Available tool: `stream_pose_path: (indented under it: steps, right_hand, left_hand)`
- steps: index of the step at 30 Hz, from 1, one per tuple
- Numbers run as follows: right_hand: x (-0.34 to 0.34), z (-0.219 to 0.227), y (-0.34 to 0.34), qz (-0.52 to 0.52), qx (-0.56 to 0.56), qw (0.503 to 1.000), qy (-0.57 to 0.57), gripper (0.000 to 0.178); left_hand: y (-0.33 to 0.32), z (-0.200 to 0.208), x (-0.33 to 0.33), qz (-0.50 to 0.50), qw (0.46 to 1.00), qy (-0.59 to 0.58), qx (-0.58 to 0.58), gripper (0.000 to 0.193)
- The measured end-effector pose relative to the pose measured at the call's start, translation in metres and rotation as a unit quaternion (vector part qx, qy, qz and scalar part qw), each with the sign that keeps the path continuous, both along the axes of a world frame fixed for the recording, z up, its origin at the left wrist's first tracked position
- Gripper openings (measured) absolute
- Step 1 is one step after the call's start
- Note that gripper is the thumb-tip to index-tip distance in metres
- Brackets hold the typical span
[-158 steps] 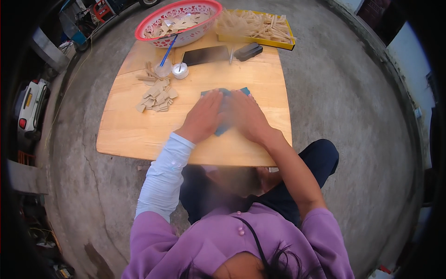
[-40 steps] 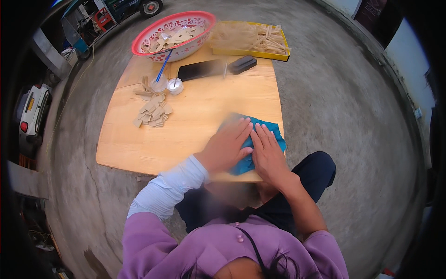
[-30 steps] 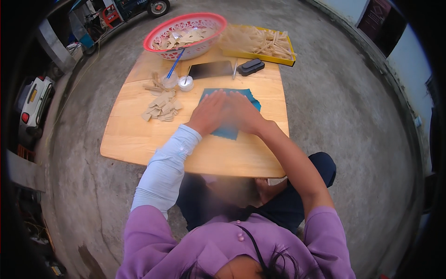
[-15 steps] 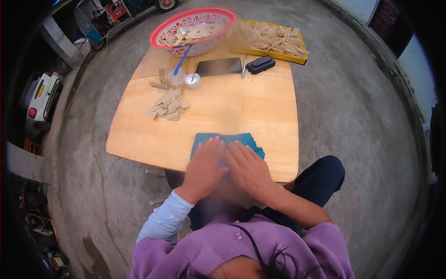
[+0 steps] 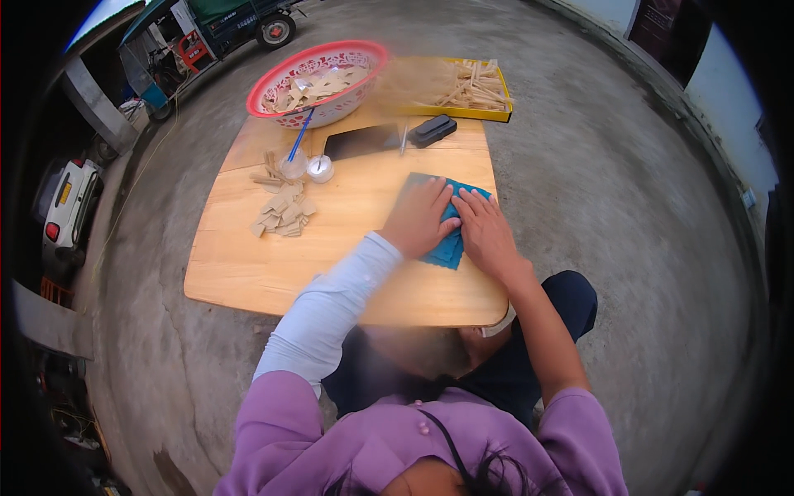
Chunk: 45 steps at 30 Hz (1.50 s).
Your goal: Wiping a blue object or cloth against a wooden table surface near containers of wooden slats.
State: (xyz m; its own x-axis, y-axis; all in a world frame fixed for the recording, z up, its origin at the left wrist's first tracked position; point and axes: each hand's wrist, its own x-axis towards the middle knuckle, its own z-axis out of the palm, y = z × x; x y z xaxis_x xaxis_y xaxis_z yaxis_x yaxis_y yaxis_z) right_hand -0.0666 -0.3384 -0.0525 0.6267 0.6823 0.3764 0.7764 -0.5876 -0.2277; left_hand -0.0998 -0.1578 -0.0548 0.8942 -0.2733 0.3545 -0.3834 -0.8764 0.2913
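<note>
A folded teal cloth (image 5: pixel 447 250) lies on the right part of the wooden table (image 5: pixel 356 285). My left hand (image 5: pixel 419 217) rests flat on the cloth's left half, its fingers stretched toward the far side. Beside it, my right hand (image 5: pixel 488 231) lies on the cloth near the table's right edge, fingers extended. The two hands nearly touch at the fingers. Neither hand grips anything; both press on the cloth from above, hiding much of it.
Left of the hands are a pile of tan flat pieces (image 5: pixel 285 212), a small white pot (image 5: pixel 320 169) and a blue stick (image 5: pixel 301 135). Farther back are a black phone (image 5: pixel 362 142), a pen (image 5: pixel 404 140), a black case (image 5: pixel 432 130), a red-rimmed basin (image 5: pixel 343 107) and a yellow tray (image 5: pixel 475 113).
Both hands and the teal cloth have moved from the table's front edge to the far right. My left arm now reaches across the table front. The view has shifted slightly.
</note>
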Motion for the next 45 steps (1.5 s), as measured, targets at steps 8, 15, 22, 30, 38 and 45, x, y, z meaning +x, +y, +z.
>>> stream_pose_path:
  steps: [8, 15, 22, 30, 38, 45]
  right_hand:
    - [-0.028, -0.010, -0.019, -0.038, 0.067, 0.997, 0.016, 0.041]
    - [-0.124, 0.002, -0.051, -0.032, 0.049, 0.998, 0.017, 0.045]
    - [-0.073, 0.006, -0.043, 0.002, 0.073, 0.996, 0.048, 0.045]
    - [0.053, -0.015, -0.021, 0.001, 0.089, 0.995, 0.035, 0.043]
    - [0.114, -0.030, -0.003, -0.010, 0.091, 0.995, 0.037, 0.042]
    - [0.009, -0.015, -0.023, -0.014, 0.065, 0.998, 0.005, 0.044]
  left_hand:
    - [-0.023, -0.005, -0.013, -0.004, 1.000, -0.009, 0.030, 0.064]
    - [-0.037, 0.014, -0.115, -0.072, 0.994, 0.064, 0.047, 0.069]
    - [-0.027, 0.015, -0.064, -0.098, 0.993, 0.056, 0.042, 0.068]
    - [-0.019, 0.008, 0.053, -0.020, 0.999, 0.031, 0.021, 0.063]
    - [-0.032, 0.008, 0.100, 0.069, 0.992, 0.102, 0.036, 0.056]
    - [-0.019, -0.003, 0.021, -0.017, 0.999, 0.012, 0.036, 0.059]
